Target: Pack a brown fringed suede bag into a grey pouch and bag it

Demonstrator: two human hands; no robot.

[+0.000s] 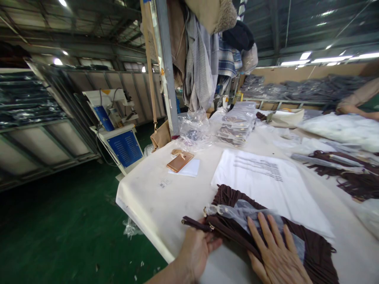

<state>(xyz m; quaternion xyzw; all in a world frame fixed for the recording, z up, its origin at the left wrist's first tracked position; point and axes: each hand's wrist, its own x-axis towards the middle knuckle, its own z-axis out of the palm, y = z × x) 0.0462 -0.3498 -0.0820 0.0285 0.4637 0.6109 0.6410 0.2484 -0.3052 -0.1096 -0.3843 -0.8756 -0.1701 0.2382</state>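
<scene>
A dark brown fringed bag (pixel 308 240) lies at the table's near edge, a zipper running along its near side. A translucent wrap (pixel 257 213) covers part of its top, with metal rings at the left end. My left hand (pixel 197 246) is closed at the bag's left corner, fingers around the zipper end (pixel 192 223) that sticks out to the left. Some of those fingertips are hidden under the bag. Resting flat on the wrap and the bag, my right hand (pixel 274 248) has its fingers spread. Behind the bag is a white printed plastic bag (pixel 266 185).
A phone (pixel 180 161) lies on white paper (pixel 192 168) at the left. Stacked wrapped items (pixel 237 124) and crumpled plastic (pixel 195 130) stand farther back, by a metal post (pixel 167 71). More brown fringed pieces (pixel 349 169) lie right. Another person's arm (pixel 359 98) shows far right.
</scene>
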